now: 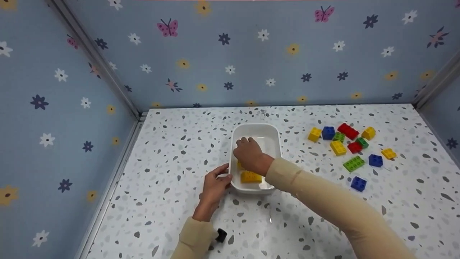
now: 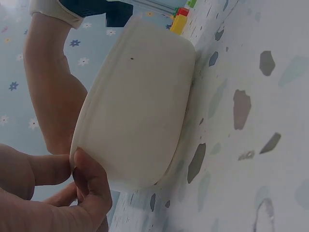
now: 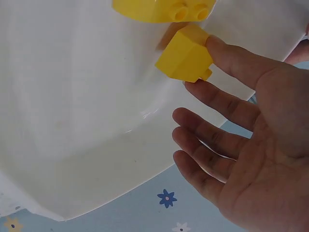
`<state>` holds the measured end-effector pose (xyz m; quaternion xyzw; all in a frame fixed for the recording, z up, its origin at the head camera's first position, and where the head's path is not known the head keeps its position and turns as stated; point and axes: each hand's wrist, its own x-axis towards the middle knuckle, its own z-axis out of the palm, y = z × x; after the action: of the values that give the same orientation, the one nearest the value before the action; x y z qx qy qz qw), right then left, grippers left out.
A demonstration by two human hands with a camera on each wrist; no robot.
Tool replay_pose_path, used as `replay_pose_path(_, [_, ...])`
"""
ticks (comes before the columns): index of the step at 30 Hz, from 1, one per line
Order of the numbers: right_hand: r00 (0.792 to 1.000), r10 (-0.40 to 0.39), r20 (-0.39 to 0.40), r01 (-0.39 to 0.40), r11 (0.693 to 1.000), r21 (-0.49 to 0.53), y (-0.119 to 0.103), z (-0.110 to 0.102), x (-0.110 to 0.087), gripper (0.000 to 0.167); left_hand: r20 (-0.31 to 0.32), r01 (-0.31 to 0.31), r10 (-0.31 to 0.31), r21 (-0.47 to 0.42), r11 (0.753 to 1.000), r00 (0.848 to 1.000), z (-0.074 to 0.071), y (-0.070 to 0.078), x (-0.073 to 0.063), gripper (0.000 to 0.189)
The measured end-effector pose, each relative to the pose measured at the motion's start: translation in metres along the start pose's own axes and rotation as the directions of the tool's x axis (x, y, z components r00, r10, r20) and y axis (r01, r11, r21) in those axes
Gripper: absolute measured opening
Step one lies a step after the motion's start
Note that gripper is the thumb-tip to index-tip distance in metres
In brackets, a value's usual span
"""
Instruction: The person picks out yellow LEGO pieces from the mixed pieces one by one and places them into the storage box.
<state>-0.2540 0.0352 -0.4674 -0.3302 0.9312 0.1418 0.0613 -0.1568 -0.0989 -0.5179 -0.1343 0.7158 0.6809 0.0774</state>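
Note:
A white plastic tub (image 1: 266,142) stands on the speckled table, a long yellow toy brick (image 1: 251,177) lying inside near its front end. My left hand (image 1: 215,183) grips the tub's left side; in the left wrist view its thumb and finger pinch the rim (image 2: 77,140). Over the inside of the tub reaches my right hand (image 1: 249,153). Between its thumb and index fingertip it pinches a small yellow toy brick (image 3: 186,55) with a slanted face, while the other fingers are spread loosely. From the head view this smaller brick is mostly hidden beneath the hand.
Right of the tub lie several loose toy bricks, among them a red brick (image 1: 348,131), a light green brick (image 1: 354,163), a blue brick (image 1: 358,183) and a yellow brick (image 1: 314,134). Flower-patterned walls (image 1: 251,54) enclose the table's back and sides.

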Motion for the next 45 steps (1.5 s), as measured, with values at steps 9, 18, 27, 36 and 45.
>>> replay_pose_path(9, [1.0,0.017,0.007,-0.017,1.0,-0.016,-0.002,0.001,0.0,0.032,0.01,-0.024,0.025,-0.012,1.0,1.0,0.0,-0.002,0.001,0.047])
replay_pose_path(18, [0.999,0.043,0.025,-0.043,0.999,-0.008,0.003,0.003,-0.001,0.033,0.023,-0.047,0.048,-0.04,0.998,0.999,-0.002,-0.003,0.002,0.045])
replay_pose_path(27, [0.998,0.041,0.049,-0.047,0.991,0.123,0.02,-0.005,-0.008,0.038,0.017,-0.021,0.021,-0.043,0.999,1.0,-0.001,-0.002,0.002,0.045])
replay_pose_path(36, [0.989,0.12,-0.085,-0.092,0.957,0.275,0.049,-0.009,-0.028,0.031,0.013,-0.01,0.011,-0.026,1.0,1.0,-0.001,-0.002,0.001,0.045])
replay_pose_path(45, [0.944,0.272,-0.184,-0.168,0.881,0.442,0.085,-0.003,-0.055,0.032,0.0,-0.004,0.004,-0.026,1.0,1.0,-0.001,-0.003,0.002,0.045])
